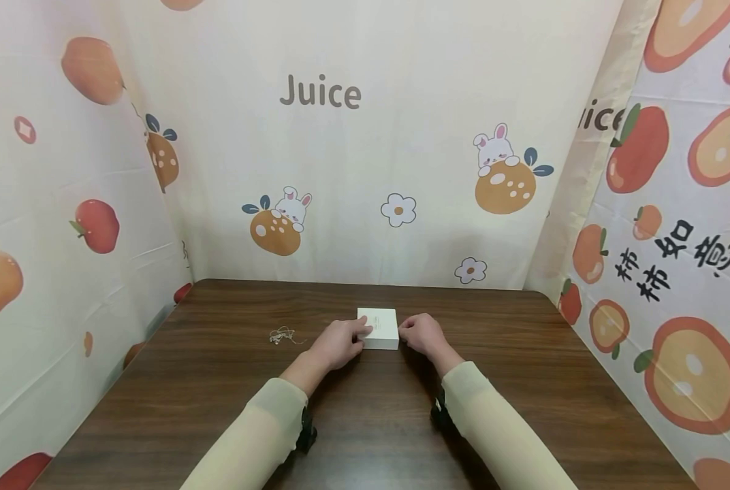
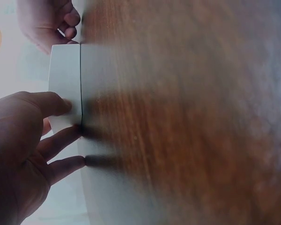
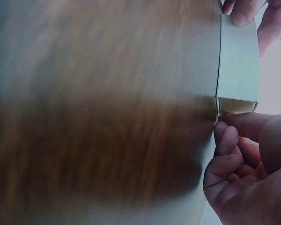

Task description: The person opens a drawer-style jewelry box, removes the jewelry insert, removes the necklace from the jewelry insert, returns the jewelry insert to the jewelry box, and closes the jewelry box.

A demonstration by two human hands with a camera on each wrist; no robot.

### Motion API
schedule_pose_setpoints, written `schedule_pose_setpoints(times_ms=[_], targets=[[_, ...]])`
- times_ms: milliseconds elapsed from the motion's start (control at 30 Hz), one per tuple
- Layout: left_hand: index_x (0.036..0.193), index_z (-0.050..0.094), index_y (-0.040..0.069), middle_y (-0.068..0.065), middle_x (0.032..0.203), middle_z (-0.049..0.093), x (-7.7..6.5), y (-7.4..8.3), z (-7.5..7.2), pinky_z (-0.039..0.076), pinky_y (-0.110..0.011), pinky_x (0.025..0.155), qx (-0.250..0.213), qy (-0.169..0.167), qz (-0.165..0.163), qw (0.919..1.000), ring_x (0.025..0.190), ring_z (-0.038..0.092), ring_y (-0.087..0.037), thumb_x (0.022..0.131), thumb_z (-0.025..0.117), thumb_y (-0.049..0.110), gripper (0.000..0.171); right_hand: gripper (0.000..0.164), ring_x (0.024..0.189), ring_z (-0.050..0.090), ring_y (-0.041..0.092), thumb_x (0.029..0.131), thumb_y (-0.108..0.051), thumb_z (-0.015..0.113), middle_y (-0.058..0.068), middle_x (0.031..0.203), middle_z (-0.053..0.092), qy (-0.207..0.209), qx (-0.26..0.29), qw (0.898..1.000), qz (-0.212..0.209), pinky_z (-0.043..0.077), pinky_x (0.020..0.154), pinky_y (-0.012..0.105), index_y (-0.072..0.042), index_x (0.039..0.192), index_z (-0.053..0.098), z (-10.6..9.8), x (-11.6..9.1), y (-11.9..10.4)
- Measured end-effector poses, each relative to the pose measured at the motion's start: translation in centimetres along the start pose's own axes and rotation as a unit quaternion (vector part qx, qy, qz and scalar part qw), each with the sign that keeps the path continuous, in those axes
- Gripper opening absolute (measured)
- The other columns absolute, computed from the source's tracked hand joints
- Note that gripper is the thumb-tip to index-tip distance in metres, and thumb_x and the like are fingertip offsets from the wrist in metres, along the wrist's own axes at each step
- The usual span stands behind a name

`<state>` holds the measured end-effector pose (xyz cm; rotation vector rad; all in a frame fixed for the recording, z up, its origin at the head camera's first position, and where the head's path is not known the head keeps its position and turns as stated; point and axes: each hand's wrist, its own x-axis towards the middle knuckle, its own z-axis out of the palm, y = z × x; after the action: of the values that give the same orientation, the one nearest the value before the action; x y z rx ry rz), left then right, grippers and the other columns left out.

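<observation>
A small white box (image 1: 385, 321) with faint print on its lid lies on the dark wood table (image 1: 365, 422). My left hand (image 1: 338, 342) grips its left end, with the thumb on the near side in the left wrist view and two fingers reaching down to the tabletop. At the other end, my right hand (image 1: 424, 333) has its fingers curled. In the right wrist view, that hand's thumb and forefinger pinch at the low edge of the box's end (image 3: 239, 104), where a shaded brownish recess shows inside the rim. The thumb hides part of this recess.
Left of the box lies a small tangle of thin pale cord or chain (image 1: 283, 335). A cream curtain (image 1: 353, 156) with fruit and rabbit prints hangs behind the table. More printed cloth (image 1: 665, 272) closes off both sides.
</observation>
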<state>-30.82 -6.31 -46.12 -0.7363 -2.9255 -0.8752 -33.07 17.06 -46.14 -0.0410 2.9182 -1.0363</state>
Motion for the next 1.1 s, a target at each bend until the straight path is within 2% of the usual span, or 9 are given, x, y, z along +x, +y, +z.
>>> schedule_pose_setpoints(times_ms=[433,633,833,967,1100], targets=[[0.145,0.071,0.007,-0.017,0.165,0.055,0.1,0.3,0.1,0.054,-0.051,0.118,-0.004,0.0,0.004,1.0,0.148,0.06,-0.036,0.104,0.072,0.008,0.041,0.022,0.074,0.063,0.02,0.105,-0.013,0.066,0.005,0.082,0.073,-0.005,-0.014,1.0,0.005,0.051,0.066,0.028,-0.005,0.098,0.085,0.1,0.2,0.0],[0.143,0.07,0.007,-0.017,0.162,0.059,0.2,1.3,-0.2,0.053,-0.053,0.118,0.064,-0.023,-0.011,0.9976,0.146,0.063,-0.033,0.104,0.075,0.019,0.041,0.019,0.076,0.067,0.017,0.104,-0.014,0.068,0.005,0.089,0.078,-0.021,-0.023,0.999,-0.004,0.056,0.07,0.03,-0.006,0.104,0.086,-0.5,-0.1,-0.1],[0.14,0.071,0.008,-0.016,0.158,0.063,0.0,2.4,-0.3,0.049,-0.06,0.122,0.146,-0.023,-0.002,0.9891,0.144,0.063,-0.036,0.105,0.073,0.026,0.04,0.023,0.079,0.069,0.02,0.104,-0.014,0.067,0.01,0.102,0.078,-0.045,0.023,0.999,0.005,0.061,0.073,0.033,-0.004,0.12,0.081,-2.4,-0.8,0.4],[0.154,0.061,0.01,-0.022,0.155,0.059,-0.6,3.5,0.5,0.045,-0.06,0.124,0.198,-0.006,0.002,0.9802,0.142,0.06,-0.041,0.106,0.07,0.036,0.055,0.03,0.079,0.07,0.02,0.104,-0.014,0.062,0.013,0.101,0.078,-0.034,0.02,0.999,0.014,0.06,0.075,0.035,0.0,0.127,0.076,-3.7,-0.9,1.4],[0.166,0.05,0.019,-0.022,0.151,0.054,-1.3,5.2,1.7,0.039,-0.062,0.127,0.219,-0.006,0.006,0.9758,0.141,0.053,-0.041,0.108,0.061,0.054,0.069,0.034,0.08,0.071,0.021,0.105,-0.016,0.06,0.014,0.101,0.077,-0.024,0.015,0.999,0.029,0.061,0.078,0.036,0.004,0.129,0.072,-4.5,-1.0,2.3]])
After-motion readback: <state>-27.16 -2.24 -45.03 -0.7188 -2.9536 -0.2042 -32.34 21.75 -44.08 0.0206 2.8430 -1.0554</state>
